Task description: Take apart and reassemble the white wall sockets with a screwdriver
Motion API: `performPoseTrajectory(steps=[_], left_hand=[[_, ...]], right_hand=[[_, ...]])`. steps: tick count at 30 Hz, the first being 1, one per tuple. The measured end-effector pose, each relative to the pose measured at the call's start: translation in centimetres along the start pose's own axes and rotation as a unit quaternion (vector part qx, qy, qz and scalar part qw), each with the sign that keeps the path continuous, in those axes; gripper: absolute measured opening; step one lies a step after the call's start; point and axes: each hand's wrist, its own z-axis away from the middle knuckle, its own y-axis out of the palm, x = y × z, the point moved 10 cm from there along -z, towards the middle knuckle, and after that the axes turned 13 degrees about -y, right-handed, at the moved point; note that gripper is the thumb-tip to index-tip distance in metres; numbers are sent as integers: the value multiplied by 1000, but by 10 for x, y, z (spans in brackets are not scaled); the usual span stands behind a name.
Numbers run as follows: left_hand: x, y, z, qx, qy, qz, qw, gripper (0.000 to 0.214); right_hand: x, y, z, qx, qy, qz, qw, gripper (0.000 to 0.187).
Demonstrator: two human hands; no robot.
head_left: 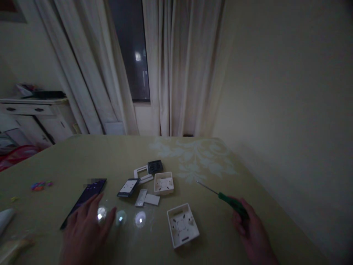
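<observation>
My right hand is closed round the green handle of a screwdriver, its thin metal shaft pointing up and left over the table. My left hand, fingers spread, is over the near end of a dark phone and partly covers it. Between the hands lies a square white wall box, open side up. Behind it is a second white box. Left of that are a dark-edged plate with a white face, two small white covers, a white frame and a black module.
The table has a leaf pattern and bright reflections. Small colourful pieces lie at the left, with a pale object nearer the edge. A wall runs along the right; curtains hang behind.
</observation>
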Motion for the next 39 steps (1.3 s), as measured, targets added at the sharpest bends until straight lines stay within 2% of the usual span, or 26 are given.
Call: performPoseTrajectory(steps=[1, 2, 4, 6, 8, 10, 13, 17, 20, 22, 24, 28, 30, 34, 39], left_hand=[[-23, -1, 14, -32, 34, 19, 999, 71], [-46, 5, 30, -35, 75, 38, 996, 65], [-98, 35, 72, 33, 189, 64, 979, 60], [-144, 71, 119, 115, 294, 48, 948, 72], [-173, 100, 147, 171, 321, 10, 932, 95], [-198, 120, 165, 233, 349, -18, 907, 105], [-224, 121, 158, 242, 360, -27, 901, 88], [-238, 112, 134, 191, 391, -53, 899, 77], [-234, 106, 123, 121, 418, -64, 898, 75], [-229, 104, 116, 87, 410, -67, 905, 76], [-227, 106, 108, 97, 385, -79, 914, 77], [-234, 112, 94, 178, 330, -135, 917, 84], [-239, 110, 84, 196, 307, -161, 917, 88], [-241, 103, 60, 190, 282, -170, 925, 90], [-229, 103, 43, 182, 273, -167, 930, 88]], right_hand=[[1, 0, 1, -1, -1, 7, 1000, 50], [1, 0, 1, -2, -2, 14, 1000, 50], [2, 2, 2, 5, -6, 24, 1000, 54], [1, 4, 2, 22, -12, 26, 999, 60], [-1, 6, 1, 41, -15, 25, 999, 64], [-4, 6, 0, 53, -16, 27, 998, 63], [-8, 6, -2, 64, -19, 34, 997, 61], [-11, 8, -5, 70, -20, 25, 997, 63], [-14, 7, -5, 59, -14, 22, 998, 67], [-14, 6, -5, 58, -14, 29, 998, 68], [-12, 7, -3, 60, -16, 33, 998, 67], [-12, 8, 0, 60, -5, 16, 998, 63], [-13, 8, 1, 59, 3, 7, 998, 61], [-15, 8, 1, 56, 17, 8, 998, 60], [-16, 12, 2, 73, 22, 18, 997, 63]])
